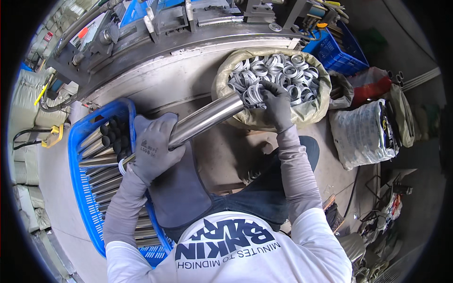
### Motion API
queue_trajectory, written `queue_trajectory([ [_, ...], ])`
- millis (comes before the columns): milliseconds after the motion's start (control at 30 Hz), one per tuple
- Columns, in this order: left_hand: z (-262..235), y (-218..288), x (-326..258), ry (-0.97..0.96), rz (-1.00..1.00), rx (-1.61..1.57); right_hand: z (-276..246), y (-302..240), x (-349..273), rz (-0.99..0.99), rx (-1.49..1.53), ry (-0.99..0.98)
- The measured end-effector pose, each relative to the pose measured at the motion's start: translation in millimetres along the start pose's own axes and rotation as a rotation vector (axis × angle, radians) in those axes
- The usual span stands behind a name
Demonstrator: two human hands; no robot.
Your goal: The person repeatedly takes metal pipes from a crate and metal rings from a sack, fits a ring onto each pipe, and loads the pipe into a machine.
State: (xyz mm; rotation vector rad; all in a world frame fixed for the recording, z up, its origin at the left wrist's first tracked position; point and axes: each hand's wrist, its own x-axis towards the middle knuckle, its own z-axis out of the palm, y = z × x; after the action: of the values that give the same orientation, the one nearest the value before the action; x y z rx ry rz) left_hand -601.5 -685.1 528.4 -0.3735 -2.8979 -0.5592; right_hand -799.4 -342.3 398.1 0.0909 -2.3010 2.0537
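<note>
Hands: both gloved in grey. Left hand (153,146) wrapped closed around a steel tube (203,120), gripping near its lower end. Right hand (276,101) reaches into the sack of rings (264,118), fingers pinched on a small bunch of rings (252,95) right at the tube's upper end.

Blue crate (80,141): sits to the person's left, filled with more tubes (101,172) lying side by side; some show dark open ends toward the top of the crate.

Sack: pale woven cloth, mouth rolled open, resting against the grey metal surface (160,87) ahead of the person. Heaped with white-grey rings.

Tube: polished, mirror-bright, round, straight. Held at a slant, low end over the crate edge beside the left hand, high end touching the sack rim. A white ring (122,166) sits on its low end just below the left hand.

Rings: thin, flat, light-coloured, all alike, loosely piled.
</note>
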Motion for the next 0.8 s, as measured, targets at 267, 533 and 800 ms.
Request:
queue_trajectory([
  [267, 2.2, 3.6, 2.5, 0.017, 0.011, -0.006, -2.8, -49.7, -18.1, 0.268, 0.575, -0.232],
  [533, -2.2, 7.9, 0.4, 0.033, 0.062, -0.043, 4.3, -47.2, -42.6, 0.112, 0.471, -0.430],
  [800, -1.1, 7.3, -2.4, 0.046, 0.058, -0.046, 17.2, -50.0, -45.3, 0.242, 0.854, -0.455],
])
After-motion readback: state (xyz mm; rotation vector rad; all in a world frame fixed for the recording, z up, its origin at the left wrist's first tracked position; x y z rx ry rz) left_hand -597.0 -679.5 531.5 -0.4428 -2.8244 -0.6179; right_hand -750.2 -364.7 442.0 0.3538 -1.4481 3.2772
